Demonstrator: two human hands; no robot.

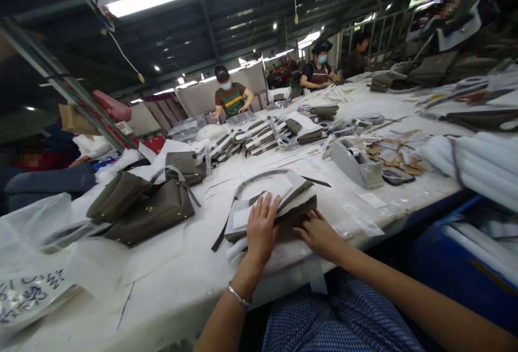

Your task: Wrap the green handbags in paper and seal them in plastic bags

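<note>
An olive-grey handbag [300, 209] lies at the table's near edge, with white padding and paper on it and its wrapped handle [259, 177] arching behind. My left hand [262, 227] rests flat on the bag's near left part, fingers stretched out, a bracelet [239, 296] at the wrist. At the lower right edge of the bag is my right hand [321, 236], its fingers spread and some tips against the bag's underside. A dark strap [219, 236] hangs from the bag's left side. What lies under the bag is hidden.
More olive bags [151, 214] lie to the left near a clear plastic bag [36, 276]. Wrapped parts [259, 136] are piled behind. A tape dispenser [356, 164], cardboard scraps [392, 157] and white foam rolls [477, 160] sit right. A masked co-worker [234, 95] stands across the table.
</note>
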